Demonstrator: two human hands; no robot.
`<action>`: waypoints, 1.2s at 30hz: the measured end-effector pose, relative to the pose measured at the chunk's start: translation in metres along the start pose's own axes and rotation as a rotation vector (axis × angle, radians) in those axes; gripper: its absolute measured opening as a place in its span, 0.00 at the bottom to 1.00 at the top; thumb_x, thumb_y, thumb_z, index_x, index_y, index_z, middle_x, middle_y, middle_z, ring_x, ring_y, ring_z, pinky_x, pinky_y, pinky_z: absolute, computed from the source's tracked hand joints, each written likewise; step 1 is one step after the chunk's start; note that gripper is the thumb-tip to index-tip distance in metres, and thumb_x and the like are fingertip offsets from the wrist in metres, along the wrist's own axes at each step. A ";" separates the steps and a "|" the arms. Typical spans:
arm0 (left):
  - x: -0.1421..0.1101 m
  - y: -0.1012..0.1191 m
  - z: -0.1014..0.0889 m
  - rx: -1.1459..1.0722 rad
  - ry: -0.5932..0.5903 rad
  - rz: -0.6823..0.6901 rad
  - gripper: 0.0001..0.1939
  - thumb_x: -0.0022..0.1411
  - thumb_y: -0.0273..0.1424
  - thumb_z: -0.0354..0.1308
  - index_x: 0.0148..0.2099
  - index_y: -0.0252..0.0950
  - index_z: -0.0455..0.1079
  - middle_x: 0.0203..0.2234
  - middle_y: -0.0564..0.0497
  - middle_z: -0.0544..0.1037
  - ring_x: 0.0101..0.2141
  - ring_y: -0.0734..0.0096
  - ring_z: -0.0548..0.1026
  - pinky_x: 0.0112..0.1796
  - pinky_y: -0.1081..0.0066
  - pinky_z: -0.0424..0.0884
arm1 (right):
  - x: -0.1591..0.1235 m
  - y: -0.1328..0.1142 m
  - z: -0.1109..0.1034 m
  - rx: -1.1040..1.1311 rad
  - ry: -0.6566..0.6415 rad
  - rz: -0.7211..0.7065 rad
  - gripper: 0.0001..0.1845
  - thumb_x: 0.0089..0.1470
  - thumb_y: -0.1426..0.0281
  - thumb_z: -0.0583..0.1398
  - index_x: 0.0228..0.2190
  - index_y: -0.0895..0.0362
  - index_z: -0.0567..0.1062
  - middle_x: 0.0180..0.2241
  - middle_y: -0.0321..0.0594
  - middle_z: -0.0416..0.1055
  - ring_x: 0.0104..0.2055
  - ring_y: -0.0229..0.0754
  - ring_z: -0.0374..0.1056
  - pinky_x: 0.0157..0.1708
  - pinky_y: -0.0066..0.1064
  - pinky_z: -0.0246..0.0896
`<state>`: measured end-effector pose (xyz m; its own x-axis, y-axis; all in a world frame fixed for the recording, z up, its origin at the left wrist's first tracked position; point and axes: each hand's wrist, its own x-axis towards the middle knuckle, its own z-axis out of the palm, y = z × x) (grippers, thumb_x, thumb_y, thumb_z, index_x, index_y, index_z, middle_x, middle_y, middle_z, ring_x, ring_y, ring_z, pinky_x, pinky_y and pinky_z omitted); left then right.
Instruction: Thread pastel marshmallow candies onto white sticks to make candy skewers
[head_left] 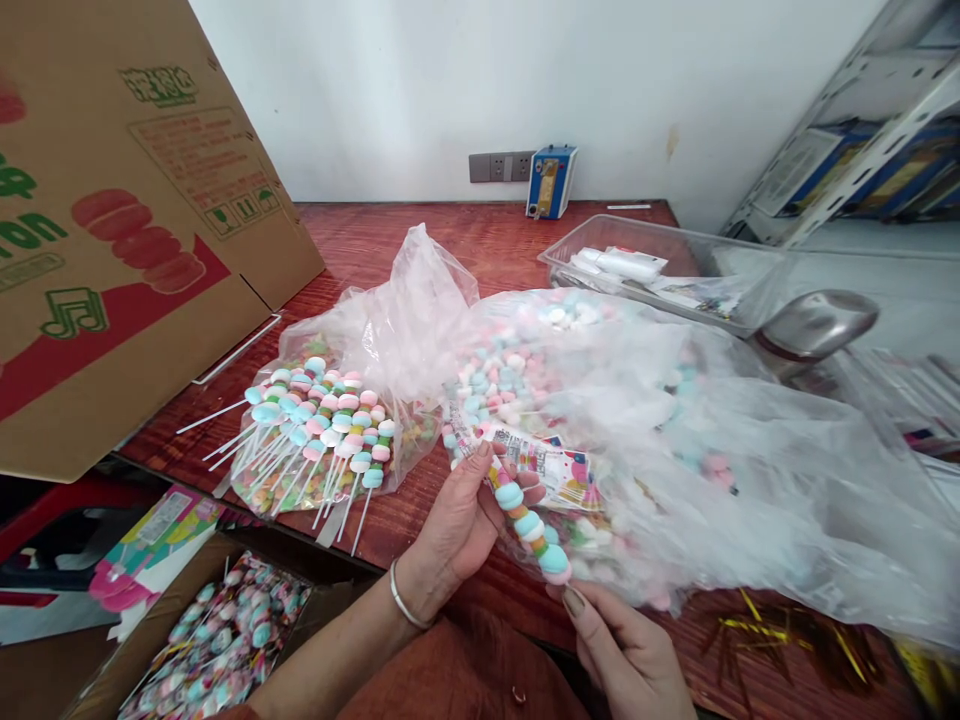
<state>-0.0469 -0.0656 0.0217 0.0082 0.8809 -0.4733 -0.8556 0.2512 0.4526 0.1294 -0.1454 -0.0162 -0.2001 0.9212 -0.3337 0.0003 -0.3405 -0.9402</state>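
Note:
A marshmallow skewer [534, 525] in blue, white, pink, orange and green slants between my two hands. My left hand [469, 510], closed around the skewer's upper end, pinches a clear printed plastic wrapper [461, 428] there. How far the skewer's tip sits inside the wrapper, I cannot tell. At the skewer's lower end my right hand [622, 640] is closed, thumb and finger pinching the stick, which is mostly hidden. Just beyond my left fingers lie more printed wrappers [551, 462]. A pile of finished marshmallow skewers [330, 415] rests on a bag of gummy candy to the left.
Large clear bags of marshmallows [510, 375] spread across the wooden table [480, 240]. A cardboard carton [150, 200] stands left; an open box holds wrapped skewers [225, 635] below. Gold twist ties [787, 640], a clear plastic tray [622, 235] and a metal scoop [817, 325] are right.

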 end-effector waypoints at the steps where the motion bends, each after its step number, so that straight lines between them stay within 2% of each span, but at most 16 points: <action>1: 0.000 0.000 -0.001 -0.006 -0.017 -0.018 0.08 0.63 0.33 0.60 0.40 0.33 0.70 0.25 0.52 0.75 0.32 0.66 0.79 0.44 0.57 0.76 | -0.001 0.000 0.003 0.121 -0.023 0.085 0.21 0.56 0.52 0.62 0.34 0.58 0.80 0.13 0.28 0.59 0.15 0.29 0.51 0.15 0.19 0.46; 3: 0.001 -0.002 -0.002 -0.027 -0.045 -0.059 0.08 0.64 0.33 0.59 0.37 0.32 0.70 0.25 0.52 0.75 0.31 0.66 0.79 0.45 0.57 0.76 | -0.003 0.000 0.008 0.354 -0.095 0.217 0.22 0.55 0.51 0.62 0.33 0.59 0.78 0.10 0.22 0.49 0.12 0.26 0.40 0.13 0.19 0.39; 5: 0.001 -0.005 -0.003 -0.055 -0.053 -0.089 0.09 0.65 0.34 0.58 0.35 0.32 0.69 0.25 0.52 0.75 0.31 0.67 0.79 0.45 0.58 0.76 | -0.004 0.000 0.013 0.530 -0.165 0.286 0.21 0.56 0.51 0.62 0.32 0.58 0.77 0.09 0.20 0.46 0.10 0.26 0.37 0.12 0.19 0.41; 8: 0.000 -0.012 -0.002 -0.087 -0.035 -0.126 0.11 0.66 0.35 0.57 0.34 0.32 0.69 0.27 0.50 0.76 0.32 0.66 0.79 0.44 0.58 0.76 | -0.002 0.002 0.019 0.561 -0.181 0.287 0.23 0.56 0.49 0.60 0.33 0.58 0.75 0.09 0.18 0.45 0.09 0.27 0.36 0.10 0.21 0.43; 10: -0.002 -0.018 0.000 -0.093 -0.005 -0.141 0.12 0.65 0.36 0.57 0.35 0.32 0.70 0.28 0.49 0.76 0.32 0.65 0.79 0.43 0.58 0.76 | 0.000 0.004 0.021 0.366 -0.097 0.195 0.25 0.56 0.47 0.58 0.33 0.58 0.75 0.10 0.20 0.46 0.10 0.28 0.40 0.11 0.21 0.43; 13: -0.006 -0.025 0.004 -0.093 0.012 -0.139 0.12 0.64 0.38 0.59 0.35 0.32 0.70 0.28 0.49 0.76 0.32 0.66 0.78 0.43 0.59 0.76 | 0.003 0.003 0.022 -0.115 0.093 -0.092 0.22 0.60 0.52 0.57 0.32 0.58 0.76 0.16 0.30 0.60 0.18 0.33 0.55 0.18 0.23 0.51; 16: -0.011 -0.030 0.006 -0.076 -0.029 -0.134 0.13 0.62 0.39 0.61 0.35 0.33 0.71 0.28 0.50 0.76 0.33 0.66 0.78 0.45 0.60 0.75 | 0.007 0.000 0.023 -0.443 0.142 -0.332 0.19 0.64 0.58 0.53 0.33 0.57 0.76 0.23 0.35 0.69 0.24 0.36 0.65 0.26 0.24 0.58; 20: -0.013 -0.029 0.001 0.033 -0.123 -0.142 0.14 0.62 0.40 0.62 0.41 0.33 0.73 0.34 0.45 0.79 0.40 0.62 0.79 0.48 0.60 0.73 | 0.010 0.001 0.023 -0.532 0.151 -0.410 0.19 0.66 0.62 0.50 0.31 0.57 0.74 0.22 0.33 0.68 0.22 0.35 0.64 0.24 0.22 0.58; 24: -0.002 -0.011 0.000 0.030 -0.158 -0.008 0.19 0.60 0.42 0.63 0.47 0.34 0.71 0.44 0.41 0.78 0.46 0.59 0.77 0.50 0.60 0.72 | 0.007 0.000 0.019 -0.539 0.158 -0.421 0.17 0.66 0.63 0.51 0.33 0.57 0.75 0.22 0.33 0.69 0.23 0.35 0.65 0.24 0.21 0.59; 26: 0.006 -0.001 0.003 -0.002 -0.116 0.010 0.17 0.61 0.39 0.63 0.47 0.33 0.71 0.41 0.43 0.78 0.43 0.61 0.78 0.49 0.60 0.73 | 0.006 0.000 0.017 -0.561 0.133 -0.449 0.17 0.66 0.64 0.50 0.35 0.57 0.75 0.24 0.34 0.71 0.24 0.36 0.67 0.25 0.21 0.61; 28: 0.012 0.002 0.008 -0.020 -0.062 0.003 0.13 0.62 0.33 0.63 0.46 0.33 0.71 0.33 0.47 0.78 0.35 0.67 0.78 0.47 0.62 0.74 | 0.007 0.000 0.018 -0.628 0.139 -0.513 0.17 0.67 0.65 0.50 0.37 0.58 0.76 0.24 0.34 0.73 0.23 0.36 0.69 0.25 0.21 0.61; 31: 0.011 -0.010 0.016 -0.043 -0.036 0.029 0.08 0.63 0.31 0.61 0.44 0.33 0.71 0.26 0.53 0.73 0.27 0.75 0.74 0.41 0.66 0.75 | 0.011 0.000 0.022 -0.811 0.258 -0.669 0.18 0.68 0.67 0.48 0.36 0.59 0.77 0.21 0.37 0.74 0.20 0.37 0.70 0.21 0.24 0.57; 34: 0.000 -0.029 0.021 -0.077 -0.019 0.048 0.09 0.64 0.35 0.60 0.41 0.35 0.70 0.27 0.52 0.74 0.28 0.75 0.73 0.39 0.68 0.76 | 0.018 -0.002 0.027 -1.006 0.409 -0.753 0.18 0.67 0.67 0.50 0.34 0.60 0.78 0.18 0.39 0.72 0.17 0.38 0.67 0.19 0.27 0.52; 36: -0.007 -0.036 0.020 -0.068 -0.019 0.002 0.10 0.64 0.36 0.60 0.40 0.35 0.70 0.29 0.51 0.75 0.30 0.72 0.75 0.40 0.68 0.76 | 0.020 -0.004 0.028 -1.096 0.469 -0.769 0.18 0.67 0.68 0.51 0.34 0.60 0.79 0.17 0.39 0.71 0.16 0.38 0.66 0.19 0.28 0.50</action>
<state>-0.0059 -0.0729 0.0245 0.0154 0.8890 -0.4576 -0.8888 0.2218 0.4010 0.0982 -0.1310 -0.0167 -0.1600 0.8571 0.4898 0.8333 0.3832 -0.3985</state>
